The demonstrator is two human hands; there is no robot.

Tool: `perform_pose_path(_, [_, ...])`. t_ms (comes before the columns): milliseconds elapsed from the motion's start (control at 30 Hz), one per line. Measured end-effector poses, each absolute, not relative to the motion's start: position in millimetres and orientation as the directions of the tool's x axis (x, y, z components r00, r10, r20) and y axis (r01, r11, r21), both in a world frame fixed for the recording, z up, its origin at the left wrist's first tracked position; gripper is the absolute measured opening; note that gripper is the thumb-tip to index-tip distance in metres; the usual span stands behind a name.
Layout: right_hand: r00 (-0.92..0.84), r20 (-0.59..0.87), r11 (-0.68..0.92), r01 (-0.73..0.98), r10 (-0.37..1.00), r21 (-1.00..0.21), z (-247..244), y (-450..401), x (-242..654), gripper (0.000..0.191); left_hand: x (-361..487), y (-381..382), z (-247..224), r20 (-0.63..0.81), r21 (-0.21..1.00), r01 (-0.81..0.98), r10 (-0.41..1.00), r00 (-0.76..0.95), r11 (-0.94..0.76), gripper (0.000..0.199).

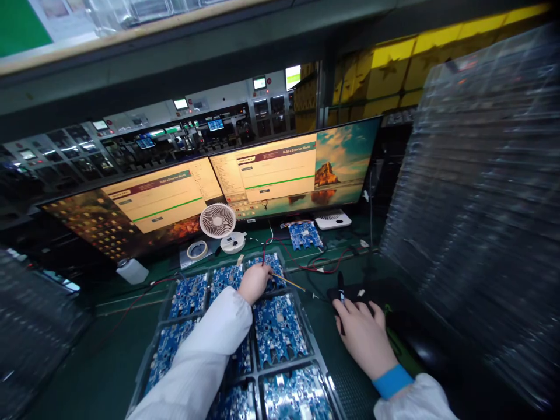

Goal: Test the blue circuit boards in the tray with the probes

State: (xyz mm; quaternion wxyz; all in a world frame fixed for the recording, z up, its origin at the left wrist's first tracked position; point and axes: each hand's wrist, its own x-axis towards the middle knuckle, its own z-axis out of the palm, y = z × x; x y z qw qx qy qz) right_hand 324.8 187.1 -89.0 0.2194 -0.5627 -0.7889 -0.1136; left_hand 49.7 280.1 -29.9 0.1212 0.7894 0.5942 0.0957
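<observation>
My left hand (255, 282) is over the far right compartment of a clear plastic tray (317, 356) filled with blue circuit boards (280, 324). Its fingers are pinched on a thin cable; a red wire rises from the fingertips and a yellow wire (289, 282) runs out to the right. The fingers partly cover the blue board beneath them. On a dark mat (371, 289) right of the tray lies my right hand (362, 335), with a black marker pen (340, 286) held between thumb and fingers and the other fingers spread.
Two monitors (280, 169) stand behind the tray. Before them are a small round fan (217, 221), a tape roll (196, 251), a white bottle (132, 271), another blue board (305, 234) and loose red wires (312, 269). Tall stacks of clear trays (472, 175) rise at the right.
</observation>
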Motion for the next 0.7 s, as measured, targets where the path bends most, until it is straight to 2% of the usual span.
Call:
perform_pose_path(267, [-0.206, 0.472, 0.260, 0.964, 0.857, -0.052, -72.5, 183.7, 315.9, 0.021, 55.0, 289.1, -38.9, 0.127, 0.443, 0.882, 0.985, 0.116, -0.161, 0.020])
perform_pose_path(700, [-0.258, 0.522, 0.345, 0.936, 0.813, -0.074, -80.4, 184.2, 317.2, 0.017, 49.7, 302.2, -51.0, 0.142, 0.570, 0.812, 0.989, 0.052, -0.124, 0.017])
